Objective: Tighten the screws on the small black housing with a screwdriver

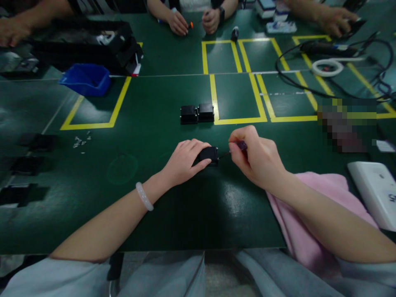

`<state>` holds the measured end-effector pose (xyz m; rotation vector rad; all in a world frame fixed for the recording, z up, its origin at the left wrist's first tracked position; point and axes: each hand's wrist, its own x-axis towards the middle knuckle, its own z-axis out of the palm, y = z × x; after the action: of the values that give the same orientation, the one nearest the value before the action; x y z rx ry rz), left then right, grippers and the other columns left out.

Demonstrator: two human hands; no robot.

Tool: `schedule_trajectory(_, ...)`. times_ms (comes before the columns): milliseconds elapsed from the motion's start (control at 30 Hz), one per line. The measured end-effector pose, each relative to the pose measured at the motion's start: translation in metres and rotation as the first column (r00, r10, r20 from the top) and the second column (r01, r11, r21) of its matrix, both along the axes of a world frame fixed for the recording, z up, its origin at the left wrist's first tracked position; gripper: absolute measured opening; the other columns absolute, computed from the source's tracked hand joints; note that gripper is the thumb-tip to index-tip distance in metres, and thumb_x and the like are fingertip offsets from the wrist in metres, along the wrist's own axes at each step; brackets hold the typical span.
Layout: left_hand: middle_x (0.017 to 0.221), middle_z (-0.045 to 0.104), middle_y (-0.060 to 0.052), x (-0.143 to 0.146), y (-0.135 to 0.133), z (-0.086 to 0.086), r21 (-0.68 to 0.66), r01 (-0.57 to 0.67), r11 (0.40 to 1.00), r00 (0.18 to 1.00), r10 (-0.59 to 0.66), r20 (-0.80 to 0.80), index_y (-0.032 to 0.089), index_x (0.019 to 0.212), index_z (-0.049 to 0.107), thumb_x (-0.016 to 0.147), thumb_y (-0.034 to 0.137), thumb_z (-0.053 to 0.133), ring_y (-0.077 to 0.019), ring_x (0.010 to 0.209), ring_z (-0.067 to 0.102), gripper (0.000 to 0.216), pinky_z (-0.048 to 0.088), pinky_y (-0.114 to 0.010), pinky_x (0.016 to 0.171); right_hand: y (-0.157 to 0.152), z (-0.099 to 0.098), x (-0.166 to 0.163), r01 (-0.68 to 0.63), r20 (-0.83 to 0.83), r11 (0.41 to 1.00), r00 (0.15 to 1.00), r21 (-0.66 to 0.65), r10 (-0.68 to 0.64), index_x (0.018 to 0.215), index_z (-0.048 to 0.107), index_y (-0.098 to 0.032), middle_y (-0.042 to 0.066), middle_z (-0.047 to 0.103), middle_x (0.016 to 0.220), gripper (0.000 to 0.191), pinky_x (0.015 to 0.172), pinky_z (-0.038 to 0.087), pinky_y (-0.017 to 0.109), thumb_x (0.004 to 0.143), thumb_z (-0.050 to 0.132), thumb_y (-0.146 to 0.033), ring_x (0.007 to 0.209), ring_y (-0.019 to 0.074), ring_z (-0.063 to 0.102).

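On the green table, my left hand (188, 161) is closed around a small black box (209, 154), thumb along the near side and fingers on top. My right hand (258, 154) pinches the dark purple handle of a screwdriver (242, 145). Its thin shaft points left, and the tip meets the box's right side, where small metal screws show. Just beyond my hands, two similar black boxes (197, 113) sit side by side. Several small screws (81, 141) lie loose to the left.
A blue bin (86, 80) stands at the left beside a black crate (89, 45). Black parts (26, 165) lie at the far left. On my right are a pink cloth (321, 185), a white device (374, 194) and coiled cables (328, 68). Co-workers' hands (194, 22) are across the table.
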<state>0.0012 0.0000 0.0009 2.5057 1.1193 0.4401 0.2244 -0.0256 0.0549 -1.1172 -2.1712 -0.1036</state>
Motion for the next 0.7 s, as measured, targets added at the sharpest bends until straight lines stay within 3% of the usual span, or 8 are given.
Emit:
schedule_trajectory(267, 0.123, 0.060, -0.008, 0.0003, -0.0002, -0.0001, -0.011, -0.005, 1.000, 1.000, 0.006, 0.008, 0.019, 0.126, 0.052, 0.100, 0.047, 0.043, -0.0248, 0.114, 0.053, 0.039, 0.035, -0.043, 0.104, -0.0013, 0.0000, 0.0001, -0.024, 0.009, 1.000, 1.000, -0.017, 0.024, 0.087, 0.050, -0.019, -0.002, 0.058, 0.061, 0.017, 0.050, 0.039, 0.023, 0.097, 0.044, -0.031, 0.050, 0.0109, 0.055)
schedule_trajectory(433, 0.123, 0.060, -0.008, 0.0011, -0.0006, 0.0011, -0.022, -0.008, 1.000, 1.000, 0.009, 0.008, 0.020, 0.125, 0.053, 0.100, 0.047, 0.042, -0.0252, 0.114, 0.053, 0.039, 0.036, -0.043, 0.104, -0.0007, -0.0033, 0.0006, 0.000, -0.008, 0.999, 1.000, 0.042, 0.000, 0.095, 0.051, -0.019, -0.002, 0.061, 0.064, 0.006, 0.051, 0.040, 0.022, 0.094, 0.045, -0.022, 0.050, 0.0110, 0.056)
schedule_trajectory(700, 0.122, 0.059, -0.008, 0.0009, -0.0012, 0.0013, -0.012, -0.013, 1.000, 1.000, 0.013, 0.015, 0.018, 0.126, 0.052, 0.100, 0.046, 0.044, -0.0246, 0.113, 0.053, 0.039, 0.036, -0.042, 0.103, 0.0006, -0.0016, 0.0008, -0.033, -0.006, 0.997, 0.999, 0.071, 0.034, 0.088, 0.051, -0.019, -0.002, 0.059, 0.061, 0.010, 0.052, 0.040, 0.022, 0.095, 0.048, -0.025, 0.050, 0.0107, 0.055)
